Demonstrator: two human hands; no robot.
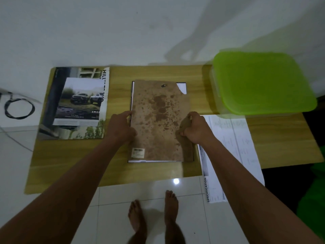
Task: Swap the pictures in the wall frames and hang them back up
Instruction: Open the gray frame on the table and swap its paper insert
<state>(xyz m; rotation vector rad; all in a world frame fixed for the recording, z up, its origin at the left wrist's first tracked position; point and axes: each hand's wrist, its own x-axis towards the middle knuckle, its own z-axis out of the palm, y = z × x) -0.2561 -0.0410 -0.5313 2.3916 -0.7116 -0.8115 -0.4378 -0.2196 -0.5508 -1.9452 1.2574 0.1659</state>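
Paper brochure with truck photographs: laid at far left.
Left hand: fingers flat, pressed on the face-down black frame.
Stained brown backing board: centred on the table; best lifted evenly, unbent.
Right hand: fingers curled, board's right edge pinched.

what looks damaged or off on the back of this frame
The backing board is blotched all over with dark brown stains, and its top right corner is torn away, so the white paper beneath shows through.
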